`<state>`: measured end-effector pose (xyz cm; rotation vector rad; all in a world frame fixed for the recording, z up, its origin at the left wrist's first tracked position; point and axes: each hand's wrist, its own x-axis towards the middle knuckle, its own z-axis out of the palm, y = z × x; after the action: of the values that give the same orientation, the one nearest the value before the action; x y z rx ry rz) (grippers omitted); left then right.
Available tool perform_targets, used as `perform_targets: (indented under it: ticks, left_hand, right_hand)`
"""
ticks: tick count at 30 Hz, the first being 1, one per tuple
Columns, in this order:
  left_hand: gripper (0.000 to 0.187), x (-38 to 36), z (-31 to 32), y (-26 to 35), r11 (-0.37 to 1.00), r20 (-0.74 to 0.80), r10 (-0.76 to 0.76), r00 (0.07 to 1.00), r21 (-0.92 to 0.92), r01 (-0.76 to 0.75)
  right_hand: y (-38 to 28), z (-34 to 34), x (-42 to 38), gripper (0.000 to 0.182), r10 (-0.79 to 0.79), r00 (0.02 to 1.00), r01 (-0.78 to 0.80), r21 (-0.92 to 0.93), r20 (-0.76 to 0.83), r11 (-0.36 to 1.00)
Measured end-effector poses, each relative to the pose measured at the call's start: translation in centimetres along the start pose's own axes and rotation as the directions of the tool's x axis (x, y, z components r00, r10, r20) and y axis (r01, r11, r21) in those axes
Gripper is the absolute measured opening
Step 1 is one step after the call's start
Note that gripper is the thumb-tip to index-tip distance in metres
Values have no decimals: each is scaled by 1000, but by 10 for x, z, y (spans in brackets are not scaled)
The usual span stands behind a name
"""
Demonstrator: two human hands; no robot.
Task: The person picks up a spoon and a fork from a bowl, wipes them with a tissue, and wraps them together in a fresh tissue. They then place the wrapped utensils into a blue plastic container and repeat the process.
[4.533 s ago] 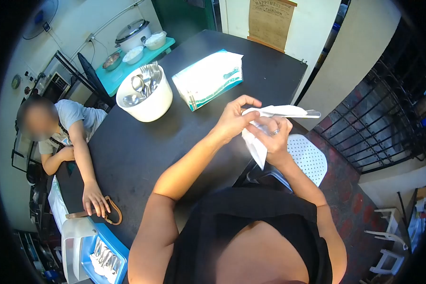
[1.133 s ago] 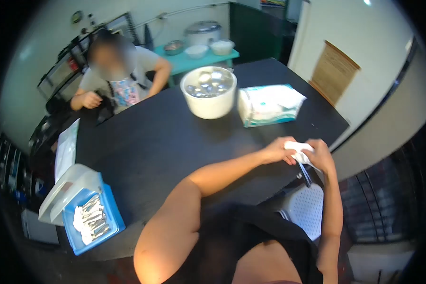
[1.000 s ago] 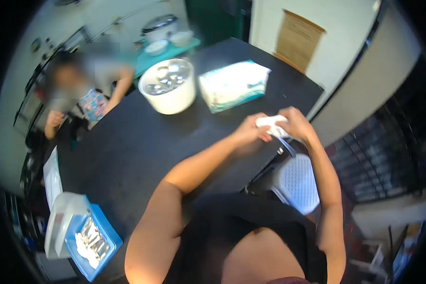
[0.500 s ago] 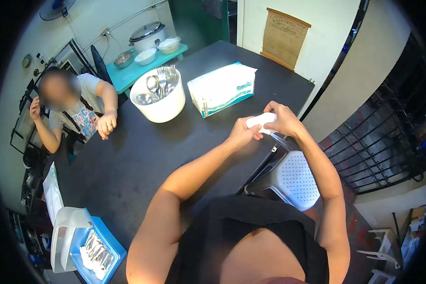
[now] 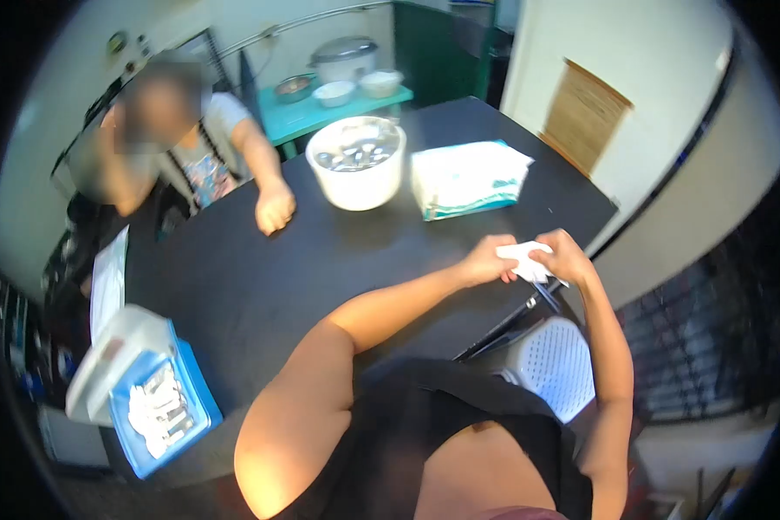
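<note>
Near the table's right edge, my left hand (image 5: pixel 492 259) grips one side of a white tissue (image 5: pixel 523 253), fingers closed on it. Pinching the other side is my right hand (image 5: pixel 567 257), thumb pressed on top. The tissue is bunched between the two hands; whatever lies inside its folds is hidden. Beyond my hands lies a white and teal pack of tissues (image 5: pixel 468 180). To its left stands a white tub (image 5: pixel 355 182) holding metal spoons and other cutlery, blurred in this view.
A blue box (image 5: pixel 201 400) with a raised lid holds several tissue-wrapped utensils on the black table (image 5: pixel 269 286). A plastic packet (image 5: pixel 109 282) lies behind it. Across the table sits a person, one fist (image 5: pixel 275 208) on the tabletop. A plastic chair (image 5: pixel 556 364) stands below my right arm.
The view has swung, shifting the table items right or lower. Both hands still hold the tissue, which now looks more crumpled and spread. The other person's raised hand has moved near the head.
</note>
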<state>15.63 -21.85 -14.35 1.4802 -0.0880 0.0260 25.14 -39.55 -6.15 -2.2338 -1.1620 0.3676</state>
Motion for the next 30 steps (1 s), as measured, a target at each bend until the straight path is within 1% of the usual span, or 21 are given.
perform_targets:
  ticks: [1, 2, 3, 6, 7, 9, 10, 11, 13, 14, 15, 16, 17, 19, 21, 23, 24, 26, 27, 28, 30]
  left_hand:
    - [9, -1, 0, 0, 1000, 9, 6, 1000, -16, -6]
    - [9, -1, -1, 1, 999, 14, 16, 1000, -31, -15]
    - [10, -2, -1, 2, 999, 16, 23, 1000, -32, -22]
    - [11, -5, -3, 0, 999, 62, 50, 997, -7, -49]
    - [17, -3, -5, -4, 997, 90, 74, 993, 17, -76]
    - [21, 0, -7, -10, 998, 64, 56, 996, -17, -55]
    - [26, 3, -4, -15, 998, 38, 34, 999, -57, -32]
    - [31, -2, -3, -4, 999, -2, 12, 1000, -43, -12]
    - [31, 6, -6, -14, 994, -33, 73, 997, -76, -75]
    - [31, -5, -4, 5, 986, -16, 148, 989, -71, -149]
    - [28, -8, -5, 9, 983, 11, 174, 985, -56, -173]
    - [25, -6, -4, 5, 993, -48, 93, 995, 73, -89]
    - [20, 1, -3, -10, 973, -130, 189, 973, 159, -168]
    - [17, -2, -4, 2, 962, -11, 230, 973, 151, -226]
    - [18, -4, -3, 5, 995, 17, 95, 995, 33, -95]
    - [20, -4, -6, 9, 998, 32, 65, 997, -19, -65]
    - [21, -4, -5, 12, 998, 18, 26, 1000, -66, -25]
    - [23, -3, -7, 15, 994, 2, -8, 1000, -111, 9]
    - [24, -2, -9, 14, 994, 18, 0, 1000, -106, 2]
    - [26, -2, -8, 12, 995, 38, 5, 999, -103, -1]
    - [25, -2, -6, 10, 993, 39, 1, 999, -120, 4]
  right_hand:
    - [-6, -1, 0, 21, -75, 995, 71, -57, -63, 996]
    - [-11, -2, 4, 20, -89, 992, 72, -176, -87, 982]
    - [-16, 0, 6, 19, -98, 988, 71, -209, -122, 975]
    - [-33, 8, 14, 14, -120, 989, 80, -356, -92, 931]
    - [-34, 12, 19, 14, -126, 988, 86, -354, -92, 931]
    - [-37, 19, 21, 12, -281, 958, 198, -587, -53, 785]
    - [-38, 23, 21, 9, -247, 968, 162, -650, -40, 742]
    - [-50, 28, 17, 7, -288, 954, 160, -677, -81, 719]
    - [-79, 33, 1, 9, -274, 953, 120, -670, -128, 732]
    - [-95, 31, -6, 14, -183, 980, 82, -671, -81, 737]
    - [-94, 31, -9, 20, -238, 968, 135, -633, -81, 762]
    - [-89, 41, -8, 15, -275, 942, 114, -593, -190, 797]
    - [-73, 52, -7, 12, -279, 938, 102, -604, -206, 790]
    - [-71, 62, -21, 18, -286, 922, 113, -526, -261, 843]
    - [-69, 64, -38, 24, -248, 927, 93, -471, -280, 877]
    - [-72, 55, -55, 54, -190, 952, 149, -177, -240, 973]
    - [-70, 53, -59, 54, -195, 950, 157, -169, -242, 973]
    - [-61, 47, -66, 83, -229, 837, 56, -339, -497, 939]
    - [-42, 49, -63, 93, -200, 849, 20, -348, -489, 937]
    - [-24, 52, -60, 86, -256, 823, 44, -392, -507, 919]
    - [-11, 50, -55, 69, -189, 895, 57, -315, -404, 947]
